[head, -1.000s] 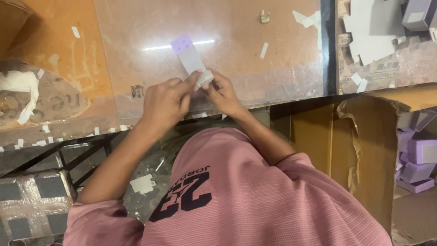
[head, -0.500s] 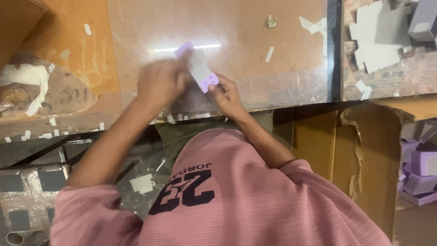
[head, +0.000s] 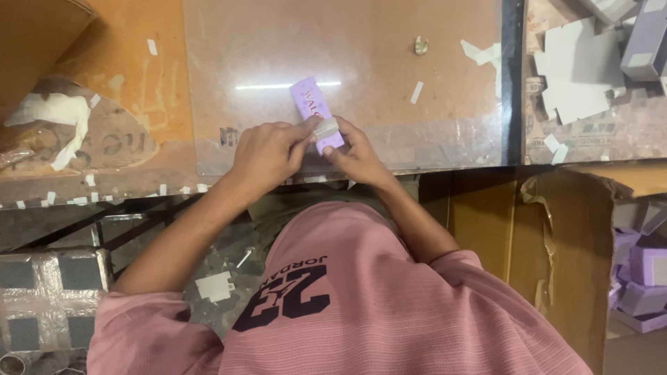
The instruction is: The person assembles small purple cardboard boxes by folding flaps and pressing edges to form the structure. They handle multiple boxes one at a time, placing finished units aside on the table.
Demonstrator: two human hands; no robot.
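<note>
An orange-brown surface (head: 125,83) with a clear sheet (head: 389,55) laid over its middle fills the far half of the view, flecked with paper scraps. At its near edge the left hand (head: 267,153) and right hand (head: 354,154) meet, both closed on a small purple box (head: 316,114), fingertips pinching its near end, its far end pointing away over the sheet. To the far right lie flat grey card blanks (head: 577,76). At the near right an open cardboard carton (head: 549,243) stands beside more purple boxes (head: 643,278).
</note>
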